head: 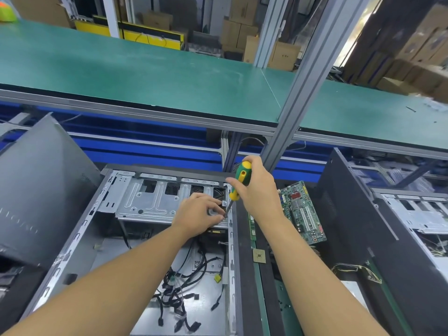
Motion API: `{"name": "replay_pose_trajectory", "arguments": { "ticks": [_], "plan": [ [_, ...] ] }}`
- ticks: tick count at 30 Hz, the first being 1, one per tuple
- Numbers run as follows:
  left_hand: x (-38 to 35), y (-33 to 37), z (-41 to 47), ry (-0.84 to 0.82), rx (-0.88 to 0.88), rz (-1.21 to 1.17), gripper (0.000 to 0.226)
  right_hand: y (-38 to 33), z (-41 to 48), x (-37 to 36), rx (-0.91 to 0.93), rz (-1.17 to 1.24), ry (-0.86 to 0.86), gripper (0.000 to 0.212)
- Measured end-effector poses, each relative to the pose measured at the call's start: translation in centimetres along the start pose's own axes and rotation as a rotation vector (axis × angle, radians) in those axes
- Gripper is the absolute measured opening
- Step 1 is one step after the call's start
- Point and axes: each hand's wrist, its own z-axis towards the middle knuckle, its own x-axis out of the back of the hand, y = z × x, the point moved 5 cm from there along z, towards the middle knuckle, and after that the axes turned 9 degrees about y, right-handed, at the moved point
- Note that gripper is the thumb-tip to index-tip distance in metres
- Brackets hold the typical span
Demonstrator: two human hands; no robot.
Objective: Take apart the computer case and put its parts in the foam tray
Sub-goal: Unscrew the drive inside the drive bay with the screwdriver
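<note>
The computer case (80,229) lies open in front of me. My left hand (196,212) rests on its metal drive cage (150,202), fingers curled at the blade tip; whether they pinch it, I cannot tell. My right hand (257,190) grips the screwdriver (242,174) by its handle.

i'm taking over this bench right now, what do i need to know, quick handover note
Right hand grips the green-and-yellow-handled screwdriver, tip down at the right edge of the silver metal drive cage.
Left hand: fingers curled at the tip, on the cage; whether they pinch a screw I cannot tell.
Done: green motherboard, green memory stick and square gold chip lie right of the open grey computer case, on what looks like the dark foam tray.
To do: free the cage, pull the loose black cables, tray them.
</note>
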Motion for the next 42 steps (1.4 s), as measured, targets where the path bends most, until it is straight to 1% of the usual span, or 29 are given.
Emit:
{"name": "replay_pose_trajectory", "arguments": {
  "ticks": [7,11,14,20,23,25,28,29,31,33,36,38,40,42],
  "plan": [
    [0.0,0.0,0.0,-0.006,-0.008,-0.001,0.012,-1.2,0.6,-0.3,0.089,-0.177,-0.071,0.05],
    [0.0,0.0,0.1,-0.003,-0.017,0.002,0.016,-1.7,0.8,-0.4,0.116,-0.215,-0.166,0.042],
    [0.1,0.1,0.0,-0.008,-0.024,0.009,0.017,-2.1,1.2,-0.3,0.128,-0.318,-0.211,0.038],
    [0.1,0.2,0.0,-0.019,-0.024,-0.005,0.018,-3.0,1.6,-0.1,0.052,-0.259,-0.295,0.032],
    [0.2,0.2,-0.1,-0.022,-0.028,0.002,0.018,-3.3,1.6,0.0,0.084,-0.276,-0.338,0.026],
    [0.2,0.2,-0.1,-0.02,-0.032,0.002,0.018,-3.4,1.8,0.0,0.1,-0.28,-0.4,0.023],
    [0.2,0.2,-0.1,-0.011,-0.034,-0.002,0.018,-3.4,2.1,0.0,0.078,-0.247,-0.476,0.02],
    [0.2,0.2,-0.1,-0.009,-0.033,-0.002,0.018,-3.4,2.2,0.0,0.067,-0.233,-0.475,0.017],
    [0.2,0.2,-0.1,-0.007,-0.029,-0.003,0.018,-3.4,2.1,0.1,0.062,-0.232,-0.427,0.025],
    [0.2,0.1,-0.1,-0.009,-0.023,-0.009,0.018,-3.3,2.0,0.2,0.096,-0.298,-0.338,0.033],
    [0.2,0.2,-0.1,-0.013,-0.023,-0.012,0.017,-3.3,1.8,0.2,0.111,-0.426,-0.252,0.035],
    [0.2,0.2,-0.1,-0.022,-0.024,-0.003,0.016,-3.4,1.8,0.2,0.051,-0.393,-0.258,0.036],
    [0.1,0.2,-0.1,-0.03,-0.023,0.0,0.015,-3.5,1.7,0.1,0.007,-0.322,-0.314,0.034],
    [0.2,0.2,-0.2,-0.034,-0.023,0.002,0.014,-3.9,1.5,0.1,-0.003,-0.271,-0.407,0.022]
  ]
}}
